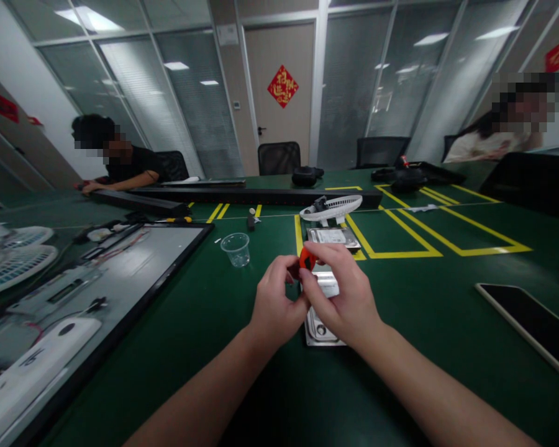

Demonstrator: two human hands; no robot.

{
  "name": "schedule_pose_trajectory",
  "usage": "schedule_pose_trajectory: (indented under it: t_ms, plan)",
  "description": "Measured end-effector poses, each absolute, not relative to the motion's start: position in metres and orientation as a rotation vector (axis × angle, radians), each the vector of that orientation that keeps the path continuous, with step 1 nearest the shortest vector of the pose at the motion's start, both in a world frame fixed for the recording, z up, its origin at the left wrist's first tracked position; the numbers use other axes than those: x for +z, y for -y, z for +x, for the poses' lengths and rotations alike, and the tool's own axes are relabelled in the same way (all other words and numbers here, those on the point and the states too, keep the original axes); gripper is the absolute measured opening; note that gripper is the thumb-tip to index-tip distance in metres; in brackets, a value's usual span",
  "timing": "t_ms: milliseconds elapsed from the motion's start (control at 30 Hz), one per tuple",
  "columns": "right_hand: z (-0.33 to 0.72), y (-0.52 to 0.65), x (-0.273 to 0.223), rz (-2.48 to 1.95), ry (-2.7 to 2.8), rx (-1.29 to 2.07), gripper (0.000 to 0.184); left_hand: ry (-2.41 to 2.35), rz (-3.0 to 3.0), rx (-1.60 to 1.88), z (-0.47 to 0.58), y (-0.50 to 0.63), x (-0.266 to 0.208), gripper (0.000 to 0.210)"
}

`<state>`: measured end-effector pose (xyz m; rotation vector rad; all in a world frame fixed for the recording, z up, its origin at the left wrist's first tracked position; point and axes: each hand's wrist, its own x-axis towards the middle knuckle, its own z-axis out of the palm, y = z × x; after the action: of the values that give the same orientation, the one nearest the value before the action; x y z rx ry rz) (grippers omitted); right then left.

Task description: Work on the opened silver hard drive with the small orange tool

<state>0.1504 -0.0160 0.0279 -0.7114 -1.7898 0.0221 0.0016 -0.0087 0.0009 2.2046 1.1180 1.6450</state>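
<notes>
A small orange-and-black piece (307, 259) sits between the fingertips of both my hands, above the table; its kind is not clear. My right hand (347, 288) pinches it with thumb and forefinger. My left hand (276, 298) is closed at its left side, fingertips meeting the right hand's, and what else they hold is hidden. Beneath the hands lies a silver hard drive (321, 332), partly covered by them. Just beyond is a second hard drive (330, 236), near a white fan grille (351, 205).
A clear plastic cup (237, 254) stands left of my hands. At left lies a large metal-backed panel (168, 245) with a white device (41, 360) on it. A phone (531, 329) lies at right. A long black bar (261, 197) crosses the back. Two people sit beyond.
</notes>
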Motion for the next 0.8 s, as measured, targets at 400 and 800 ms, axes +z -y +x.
schedule_pose_trajectory:
  t_ms: [400, 800]
  plan:
    - [0.1514, 0.0159, 0.0277, -0.704, 1.795, 0.023, 0.047, -1.116, 2.219, 1.639, 0.0018, 0.0081, 0.0025, 0.027]
    - [0.1509, 0.0172, 0.0291, -0.690, 1.819, 0.030, 0.049, -1.078, 2.237, 1.650, 0.0019, 0.0092, 0.0030, 0.024]
